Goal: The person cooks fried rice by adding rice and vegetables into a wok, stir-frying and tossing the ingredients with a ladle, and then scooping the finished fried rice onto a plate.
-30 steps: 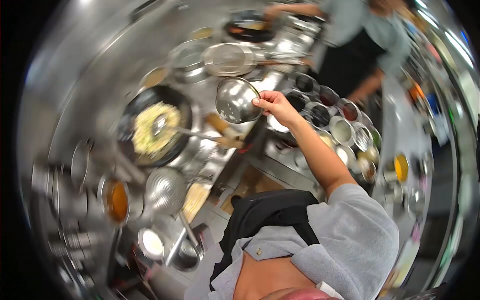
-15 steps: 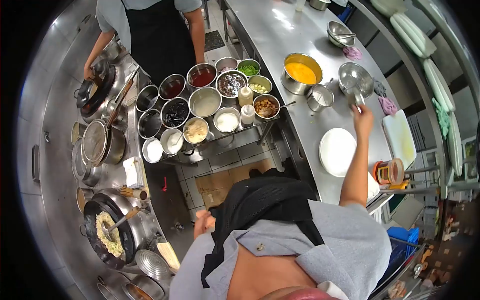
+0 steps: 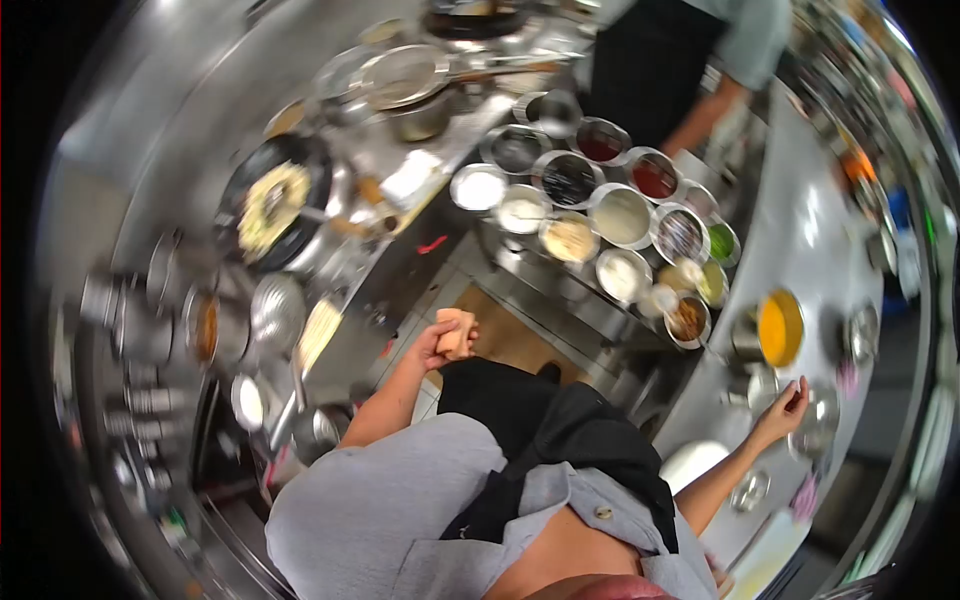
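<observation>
My left hand (image 3: 433, 343) is closed around a folded peach-coloured cloth (image 3: 456, 333), held out in front of the black apron. Over the steel counter on the right, my right hand (image 3: 784, 414) is raised with its fingers loosely apart and nothing in them. Just past it lies a wide steel bowl (image 3: 818, 424). A steel pot of yellow-orange liquid (image 3: 780, 328) stands beyond the hand, and a small steel cup (image 3: 757, 386) is close to its fingers. Partly hidden by my forearm is a white plate (image 3: 692, 466).
A wok (image 3: 318, 190) with pale, grainy food and a ladle sits on the stove at left. Several steel pots of sauces (image 3: 620, 216) fill a stand ahead. Behind it, a co-worker in a black apron (image 3: 650, 75) reaches down. A strainer (image 3: 405, 76) rests on a pot.
My view has swung toward the stove. My right hand has let go of the shiny metal vessel it held at the bowl. My left hand, now fully in view, shows the cloth.
</observation>
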`<state>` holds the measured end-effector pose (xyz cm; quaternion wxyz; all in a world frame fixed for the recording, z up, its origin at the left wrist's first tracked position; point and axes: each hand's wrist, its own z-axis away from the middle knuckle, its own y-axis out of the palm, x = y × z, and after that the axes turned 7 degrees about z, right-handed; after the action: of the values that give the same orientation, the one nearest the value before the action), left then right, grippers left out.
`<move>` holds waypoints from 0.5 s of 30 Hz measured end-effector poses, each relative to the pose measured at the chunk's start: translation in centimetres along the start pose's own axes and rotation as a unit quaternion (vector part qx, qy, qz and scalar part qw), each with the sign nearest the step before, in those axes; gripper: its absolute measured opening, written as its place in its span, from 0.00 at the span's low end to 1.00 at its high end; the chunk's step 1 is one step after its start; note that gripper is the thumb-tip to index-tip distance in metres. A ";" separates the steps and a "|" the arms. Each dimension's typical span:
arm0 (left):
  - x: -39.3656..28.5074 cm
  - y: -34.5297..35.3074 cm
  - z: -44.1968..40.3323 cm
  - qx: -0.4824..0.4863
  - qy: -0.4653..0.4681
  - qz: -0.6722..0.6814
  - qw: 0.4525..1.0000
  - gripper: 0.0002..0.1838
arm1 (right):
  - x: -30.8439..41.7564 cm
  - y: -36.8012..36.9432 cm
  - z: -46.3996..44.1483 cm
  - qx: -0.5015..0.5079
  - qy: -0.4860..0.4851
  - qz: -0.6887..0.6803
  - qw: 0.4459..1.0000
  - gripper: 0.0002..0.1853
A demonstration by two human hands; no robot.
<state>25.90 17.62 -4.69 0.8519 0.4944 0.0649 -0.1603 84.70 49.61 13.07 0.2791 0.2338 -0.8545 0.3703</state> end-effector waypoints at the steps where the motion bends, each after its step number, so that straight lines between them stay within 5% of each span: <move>1: -0.2 0.2 1.5 0.028 0.022 0.024 0.999 0.31 | 4.1 3.9 -0.1 0.036 -0.029 -0.095 0.994 0.15; 5: 0.1 -0.8 6.3 -0.037 0.121 0.071 0.989 0.28 | 19.7 17.7 5.9 0.302 -0.111 -0.200 0.925 0.11; 7: 0.5 -2.3 7.5 -0.106 0.188 0.022 0.976 0.23 | 25.9 23.7 11.5 0.482 -0.165 -0.214 0.833 0.10; 11: 0.7 -6.6 10.0 -0.134 0.259 0.082 0.953 0.19 | 44.2 25.9 23.1 0.640 -0.314 -0.310 0.630 0.09; 15: -3.6 -7.7 14.3 -0.144 0.360 0.160 0.908 0.17 | 59.6 28.6 32.0 0.608 -0.467 -0.274 0.581 0.15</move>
<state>19.27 2.50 -2.84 0.8469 0.3941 0.3096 0.1777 13.85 31.32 19.26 -0.2776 0.7128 -0.3372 0.5487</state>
